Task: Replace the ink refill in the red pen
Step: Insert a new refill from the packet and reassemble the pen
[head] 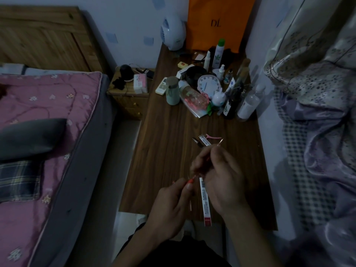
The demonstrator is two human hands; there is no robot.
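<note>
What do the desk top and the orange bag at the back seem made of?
The desk top looks like dark wood or wood-look laminate, smooth, with streaky grain lines. The orange bag is probably stiff matte paper: flat-sided, with printed letters.

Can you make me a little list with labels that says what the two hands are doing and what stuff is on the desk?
place: wooden desk beside a bed
left hand: pinches a red pen piece
right hand: holds a thin rod, likely the refill, tip pointing away
by the hands: long white packet with a red end
farther out: small pen parts, pink clip
back of desk: white clock, bottles, orange bag
light: dim, so small details are unclear
</note>
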